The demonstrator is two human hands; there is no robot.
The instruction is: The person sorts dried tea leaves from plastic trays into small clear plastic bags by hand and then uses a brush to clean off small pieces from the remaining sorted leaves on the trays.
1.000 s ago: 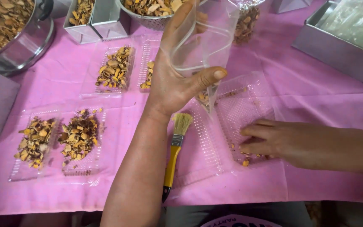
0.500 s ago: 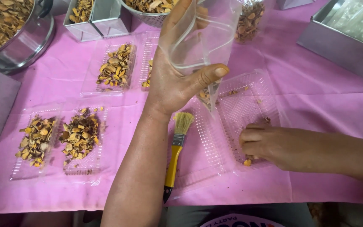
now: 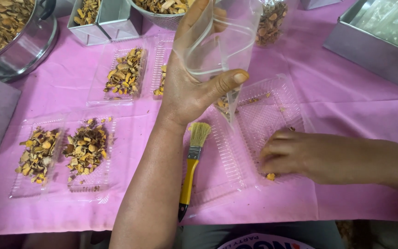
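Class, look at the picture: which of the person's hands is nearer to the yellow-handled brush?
Left. The left hand holds a clear plastic bag just above the brush, its forearm alongside it. The right hand is farther off, in the clear tray.

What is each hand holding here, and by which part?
The left hand holds a clear plastic bag by its side, pinched under the thumb. The right hand holds nothing, its fingers resting in the open clear tray.
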